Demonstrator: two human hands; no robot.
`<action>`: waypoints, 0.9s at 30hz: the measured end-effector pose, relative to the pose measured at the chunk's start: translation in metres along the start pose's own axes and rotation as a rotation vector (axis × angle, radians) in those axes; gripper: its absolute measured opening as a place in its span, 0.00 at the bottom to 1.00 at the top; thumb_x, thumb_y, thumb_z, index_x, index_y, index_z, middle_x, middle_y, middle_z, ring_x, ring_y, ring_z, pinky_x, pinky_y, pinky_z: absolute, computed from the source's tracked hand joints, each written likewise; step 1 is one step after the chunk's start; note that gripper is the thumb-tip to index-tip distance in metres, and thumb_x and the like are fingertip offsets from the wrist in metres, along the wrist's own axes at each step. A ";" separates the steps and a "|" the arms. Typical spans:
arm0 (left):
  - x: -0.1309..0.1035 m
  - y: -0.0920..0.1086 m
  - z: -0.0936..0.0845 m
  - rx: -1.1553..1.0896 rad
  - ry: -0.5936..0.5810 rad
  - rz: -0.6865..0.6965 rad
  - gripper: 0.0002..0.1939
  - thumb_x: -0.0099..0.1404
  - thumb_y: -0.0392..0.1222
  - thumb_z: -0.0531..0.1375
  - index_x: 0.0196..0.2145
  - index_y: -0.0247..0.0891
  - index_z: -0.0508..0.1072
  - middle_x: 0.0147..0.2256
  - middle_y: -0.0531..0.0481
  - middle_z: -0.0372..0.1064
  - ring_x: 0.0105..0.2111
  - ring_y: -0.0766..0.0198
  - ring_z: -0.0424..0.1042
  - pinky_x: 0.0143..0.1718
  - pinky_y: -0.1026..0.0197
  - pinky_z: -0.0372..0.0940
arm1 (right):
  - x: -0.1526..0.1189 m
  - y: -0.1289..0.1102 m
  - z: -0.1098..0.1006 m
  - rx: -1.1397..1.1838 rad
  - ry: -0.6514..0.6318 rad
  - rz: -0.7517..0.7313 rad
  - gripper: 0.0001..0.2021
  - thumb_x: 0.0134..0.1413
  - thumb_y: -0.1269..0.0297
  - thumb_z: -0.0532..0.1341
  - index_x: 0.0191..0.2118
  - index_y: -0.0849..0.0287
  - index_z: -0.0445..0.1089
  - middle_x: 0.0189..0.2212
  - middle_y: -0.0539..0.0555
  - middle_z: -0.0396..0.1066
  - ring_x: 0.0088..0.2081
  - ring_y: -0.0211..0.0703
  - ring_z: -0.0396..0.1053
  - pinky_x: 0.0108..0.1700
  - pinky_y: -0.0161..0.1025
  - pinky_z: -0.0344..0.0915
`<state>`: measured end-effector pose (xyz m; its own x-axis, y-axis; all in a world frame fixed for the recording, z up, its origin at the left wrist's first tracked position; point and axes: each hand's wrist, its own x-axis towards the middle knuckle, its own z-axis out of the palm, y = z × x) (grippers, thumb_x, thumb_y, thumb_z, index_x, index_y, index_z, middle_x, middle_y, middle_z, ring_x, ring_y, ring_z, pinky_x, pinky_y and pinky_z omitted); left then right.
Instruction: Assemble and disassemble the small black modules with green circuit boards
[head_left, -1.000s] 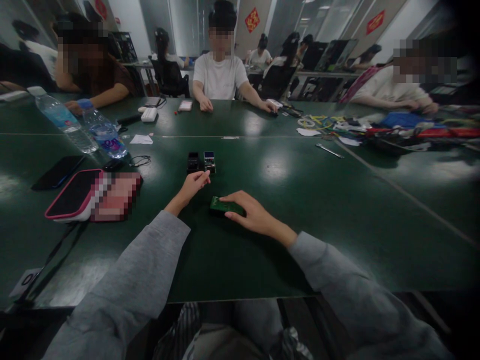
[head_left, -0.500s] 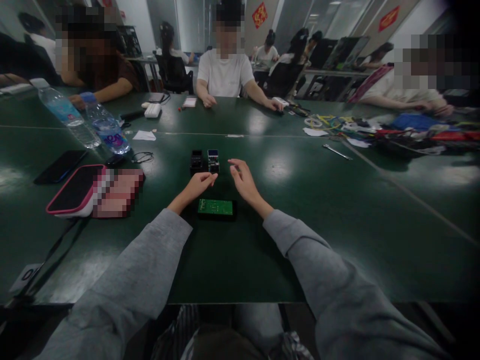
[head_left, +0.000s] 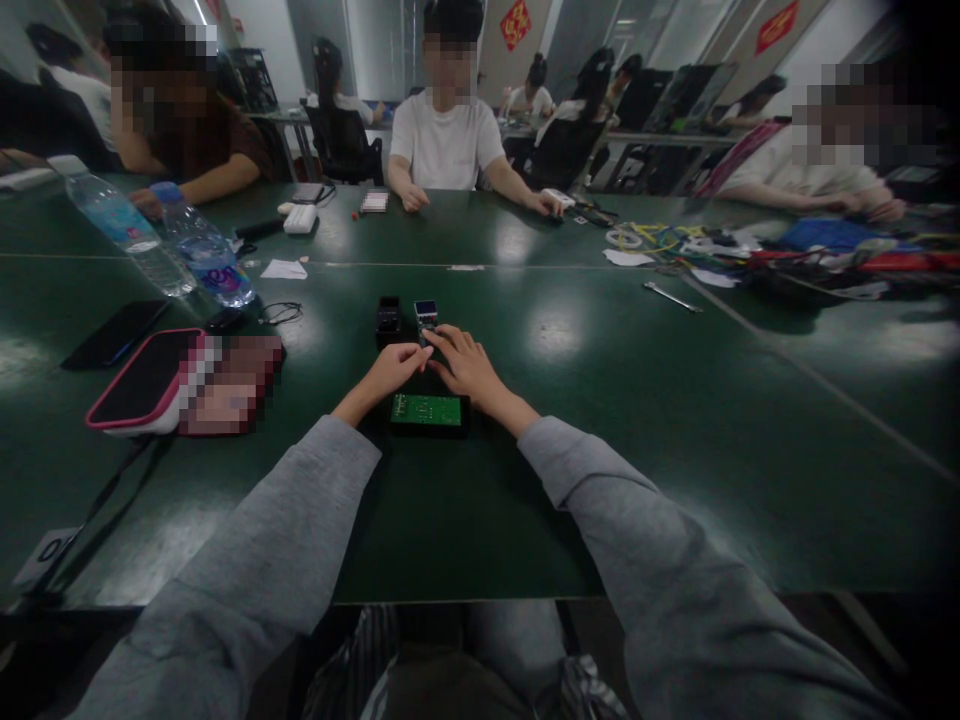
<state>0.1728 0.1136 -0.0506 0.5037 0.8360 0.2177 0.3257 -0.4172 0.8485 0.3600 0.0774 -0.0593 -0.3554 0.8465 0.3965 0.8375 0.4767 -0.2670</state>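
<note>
A small electronic module point(head_left: 425, 311) with a dark screen and a light frame lies on the green table; its near end is partly covered by my fingers. My left hand point(head_left: 390, 369) is closed, thumb and index finger pinched together at that near end, and what they hold is too small to make out. My right hand point(head_left: 469, 370) reaches in from the right with thumb and index finger apart, its index fingertip at the module. Left of the module sits a black box-like device point(head_left: 388, 318). Closer to me, below both hands, a green circuit board point(head_left: 427, 411) rests in a black case.
On the left are a phone point(head_left: 116, 333), a pink-edged case point(head_left: 146, 380) and two tilted water bottles point(head_left: 206, 250). A wrench point(head_left: 671, 297) lies to the right, before a heap of cables point(head_left: 810, 265). Across the table point(head_left: 675, 440) sit several people.
My right hand has moved left, from beside the module to its near end, close to my left fingertips. My left hand keeps its pinch with little movement. The view has shifted slightly.
</note>
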 end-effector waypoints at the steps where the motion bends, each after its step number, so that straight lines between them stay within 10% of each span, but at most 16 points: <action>1: 0.000 0.000 0.000 0.005 -0.003 0.003 0.22 0.67 0.54 0.53 0.21 0.38 0.64 0.20 0.56 0.57 0.23 0.68 0.56 0.29 0.62 0.53 | 0.000 -0.001 0.000 -0.021 0.012 0.011 0.25 0.67 0.59 0.55 0.68 0.51 0.56 0.63 0.60 0.58 0.59 0.60 0.61 0.53 0.59 0.68; 10: 0.000 -0.002 0.001 -0.013 0.017 0.021 0.21 0.67 0.53 0.55 0.21 0.38 0.67 0.19 0.56 0.55 0.22 0.68 0.55 0.27 0.62 0.50 | -0.002 0.000 -0.002 -0.012 0.194 0.090 0.13 0.64 0.59 0.59 0.50 0.60 0.66 0.52 0.64 0.60 0.54 0.58 0.62 0.53 0.56 0.68; 27: -0.001 0.000 -0.001 -0.004 -0.002 0.010 0.22 0.67 0.55 0.55 0.21 0.38 0.68 0.19 0.57 0.56 0.22 0.68 0.55 0.28 0.61 0.50 | -0.030 0.006 -0.017 0.126 0.079 0.117 0.25 0.66 0.68 0.52 0.67 0.57 0.53 0.60 0.63 0.58 0.59 0.55 0.65 0.58 0.55 0.70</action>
<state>0.1713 0.1128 -0.0506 0.5088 0.8309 0.2253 0.3175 -0.4244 0.8480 0.3829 0.0506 -0.0584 -0.2207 0.8791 0.4225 0.8108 0.4061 -0.4215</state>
